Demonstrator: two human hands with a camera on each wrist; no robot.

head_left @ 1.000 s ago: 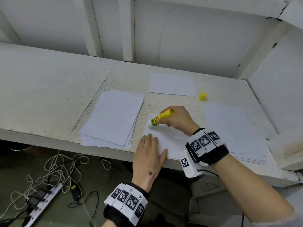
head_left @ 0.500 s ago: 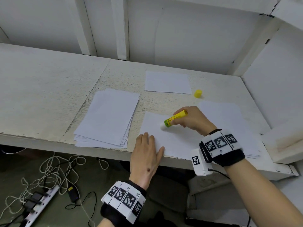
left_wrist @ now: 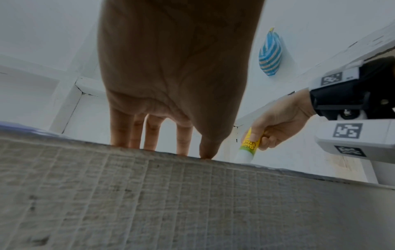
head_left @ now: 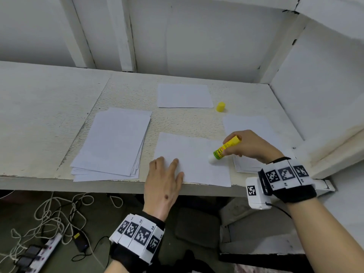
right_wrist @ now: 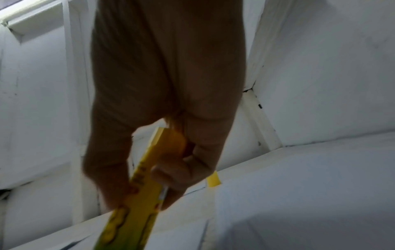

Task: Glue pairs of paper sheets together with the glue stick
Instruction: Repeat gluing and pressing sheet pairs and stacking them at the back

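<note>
A white paper sheet (head_left: 192, 158) lies at the table's front edge. My left hand (head_left: 164, 172) lies flat on its near left corner, fingers straight. My right hand (head_left: 250, 145) grips a yellow glue stick (head_left: 226, 147) with a green label, tilted, its white tip touching the sheet near the right edge. From the left wrist camera the glue stick (left_wrist: 249, 145) shows in the right hand (left_wrist: 275, 128), beyond my straight left fingers (left_wrist: 149, 132). In the right wrist view my fingers (right_wrist: 175, 179) curl round the glue stick (right_wrist: 138, 194).
A stack of white sheets (head_left: 112, 142) lies to the left. One sheet (head_left: 184, 95) lies at the back, with the yellow cap (head_left: 220, 106) beside it. More sheets (head_left: 250, 127) lie on the right, under my right hand. Walls close the back and right. Cables and a power strip (head_left: 39, 253) lie on the floor.
My right hand has drawn the glue stick across the sheet from its left part to its right edge. The left hand has stayed flat on the near corner.
</note>
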